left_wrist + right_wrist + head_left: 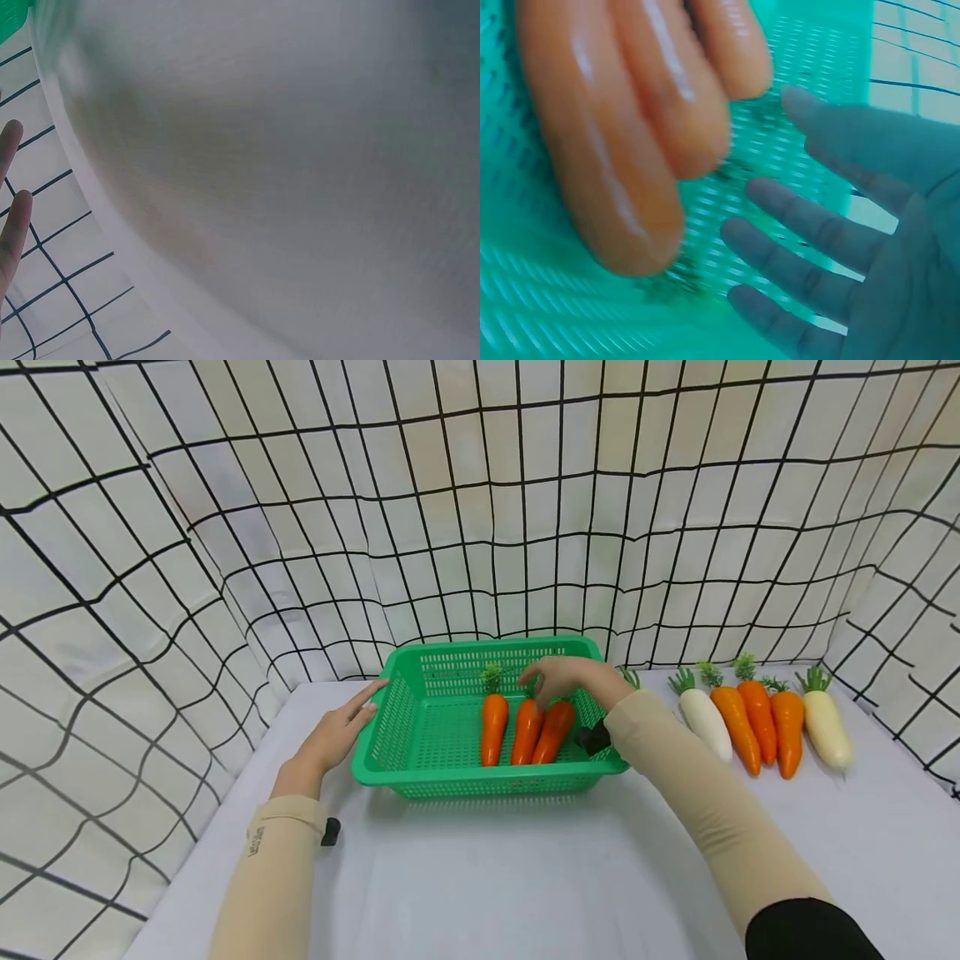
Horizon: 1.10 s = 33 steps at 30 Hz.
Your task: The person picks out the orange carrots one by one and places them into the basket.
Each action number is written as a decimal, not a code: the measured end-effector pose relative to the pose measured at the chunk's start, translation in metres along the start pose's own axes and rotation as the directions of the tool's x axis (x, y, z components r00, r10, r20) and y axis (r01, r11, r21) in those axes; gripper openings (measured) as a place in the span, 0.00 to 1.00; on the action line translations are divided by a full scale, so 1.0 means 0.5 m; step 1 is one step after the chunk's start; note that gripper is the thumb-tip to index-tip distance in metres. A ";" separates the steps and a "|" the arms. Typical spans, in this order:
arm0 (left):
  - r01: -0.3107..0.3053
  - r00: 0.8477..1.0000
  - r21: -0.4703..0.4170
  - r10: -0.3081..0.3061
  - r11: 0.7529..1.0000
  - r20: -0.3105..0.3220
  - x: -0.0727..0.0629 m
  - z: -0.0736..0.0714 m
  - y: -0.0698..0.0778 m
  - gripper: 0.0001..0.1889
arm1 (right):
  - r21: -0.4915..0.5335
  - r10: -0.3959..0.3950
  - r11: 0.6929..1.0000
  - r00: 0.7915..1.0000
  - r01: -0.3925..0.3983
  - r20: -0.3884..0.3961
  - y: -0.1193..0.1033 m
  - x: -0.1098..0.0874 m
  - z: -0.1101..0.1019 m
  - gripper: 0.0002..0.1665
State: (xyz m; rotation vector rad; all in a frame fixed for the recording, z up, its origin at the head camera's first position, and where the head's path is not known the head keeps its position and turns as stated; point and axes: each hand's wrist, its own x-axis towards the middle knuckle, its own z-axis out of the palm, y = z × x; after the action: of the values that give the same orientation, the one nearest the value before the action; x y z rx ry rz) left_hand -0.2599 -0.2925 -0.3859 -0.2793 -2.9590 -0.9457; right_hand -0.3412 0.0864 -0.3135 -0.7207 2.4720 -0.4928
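A green plastic basket (435, 781) with slatted sides holds three orange carrots (493, 731), lying side by side with their leafy tops toward the back. My left hand (330, 743) rests its extended fingers along the basket's left rim; only two fingertips (13, 232) show in the left wrist view. Over the back right of the basket is my right hand (561, 678), near the carrot tops. In the right wrist view its fingers (802, 274) are spread and hold nothing, beside the rounded upper ends of the carrots (630, 187).
To the right of the basket, a row of vegetables lies on the white table (510, 877): a white radish (705, 718), several carrots (737, 722) and a cream-coloured radish (827, 731). Another leafy top (630, 677) peeks out behind the right sleeve. Black wire mesh (487, 485) surrounds the back and sides.
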 end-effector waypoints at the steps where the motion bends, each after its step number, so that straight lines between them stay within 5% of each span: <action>1: -0.001 1.000 0.001 0.001 1.000 -0.001 0.000 0.000 0.000 0.31 | 0.005 -0.019 1.000 1.000 0.019 -0.003 -0.002 -0.009 -0.007 0.35; 9: -0.009 1.000 0.013 0.009 1.000 0.004 -0.002 -0.001 0.002 0.31 | 0.005 -0.121 0.992 0.984 0.123 -0.132 0.009 -0.080 -0.043 0.31; 19: -0.012 1.000 0.017 0.012 1.000 0.004 -0.001 -0.004 0.001 0.31 | -0.034 -0.167 0.985 0.877 0.171 -0.450 0.077 -0.185 -0.034 0.23; 28: -0.023 1.000 0.012 0.023 1.000 0.002 -0.003 -0.006 0.005 0.30 | -0.036 -0.135 0.989 0.807 0.140 -0.575 0.163 -0.251 -0.017 0.19; 33: -0.022 1.000 0.011 0.022 1.000 0.002 -0.001 -0.005 0.001 0.30 | 0.008 -0.053 0.997 0.792 0.073 -0.608 0.216 -0.284 -0.009 0.19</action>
State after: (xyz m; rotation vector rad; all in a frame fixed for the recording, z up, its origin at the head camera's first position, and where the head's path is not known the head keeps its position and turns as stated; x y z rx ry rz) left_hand -0.2592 -0.2935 -0.3838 -0.3116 -2.9556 -0.9267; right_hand -0.2829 0.2549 -0.3073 -0.7133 3.0309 -0.9093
